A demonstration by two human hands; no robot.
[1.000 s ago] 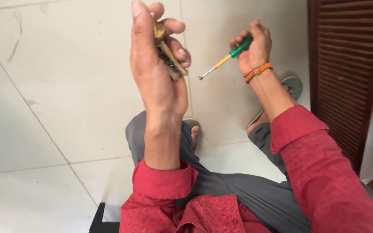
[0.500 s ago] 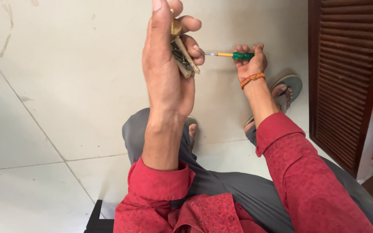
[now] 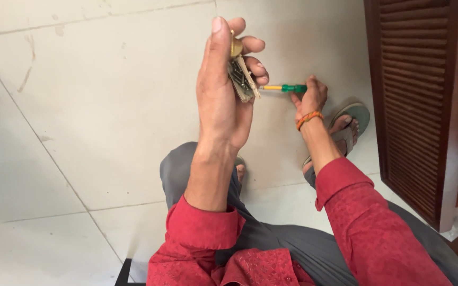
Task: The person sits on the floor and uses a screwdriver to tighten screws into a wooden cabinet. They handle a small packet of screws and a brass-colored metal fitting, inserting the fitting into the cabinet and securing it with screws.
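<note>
My left hand (image 3: 223, 100) grips small metal part (image 3: 241, 79), maybe lock. Right hand (image 3: 307, 98) clenched on green screwdriver (image 3: 284, 88), now turned level, tip brought against part.

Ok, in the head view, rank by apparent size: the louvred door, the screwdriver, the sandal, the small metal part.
1. Louvred door, by far.
2. Sandal.
3. Screwdriver and small metal part: look alike, and the part sits nearer the camera, so unranked.

My left grip (image 3: 223, 95) holds a dull brass-and-steel lock part (image 3: 241, 74); my screwdriver (image 3: 287, 88) has a glossy green plastic handle. The floor (image 3: 91, 106) is smooth, scuffed tile.
</note>
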